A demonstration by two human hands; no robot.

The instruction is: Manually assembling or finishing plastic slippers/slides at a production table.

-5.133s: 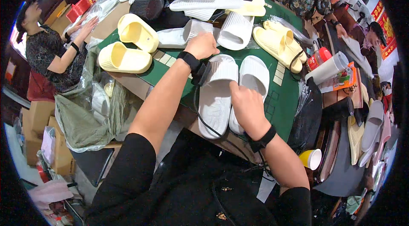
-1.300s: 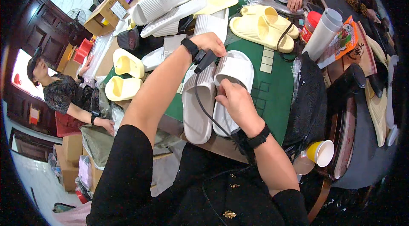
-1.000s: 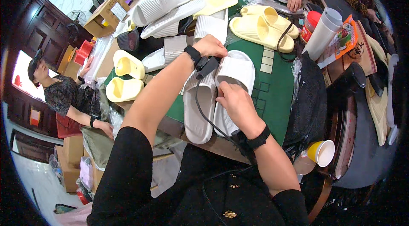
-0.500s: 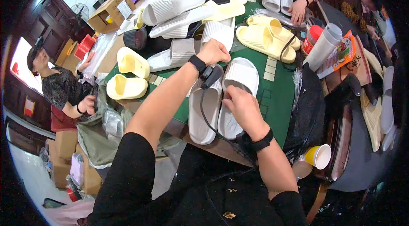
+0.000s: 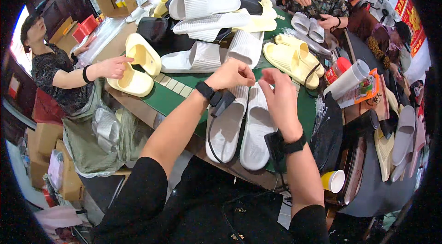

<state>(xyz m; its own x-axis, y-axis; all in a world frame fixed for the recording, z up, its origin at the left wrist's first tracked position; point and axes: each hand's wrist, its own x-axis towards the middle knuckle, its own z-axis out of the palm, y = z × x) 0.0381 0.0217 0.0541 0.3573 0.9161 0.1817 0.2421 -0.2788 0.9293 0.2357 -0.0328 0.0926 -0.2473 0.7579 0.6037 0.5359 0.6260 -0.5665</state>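
Observation:
A pair of light grey slippers lies side by side on the green table right in front of me, the left slipper point(image 5: 224, 134) and the right slipper point(image 5: 256, 145) with toes pointing away. Over the toe end hovers my left hand point(image 5: 230, 74), thumb and fingertips pinched together; anything between them is too small to make out. My right hand point(image 5: 283, 99) is raised above the right slipper, its fingers loosely bent and apart, with nothing seen in them. Both wrists wear black bands, and a black cable hangs across the left slipper.
Beyond my hands rises a heap of grey, yellow and black slippers point(image 5: 205, 4). Yellow pairs lie at left point(image 5: 131, 80) and right point(image 5: 290, 60). Co-workers stand left and across; one's hand point(image 5: 113, 66) touches the left yellow pair. A yellow cup point(image 5: 333, 181) sits low right.
My right hand has lifted off the right slipper toward my left hand, its fingers opening out. The left co-worker's hand has reached to the yellow slippers. My view has shifted.

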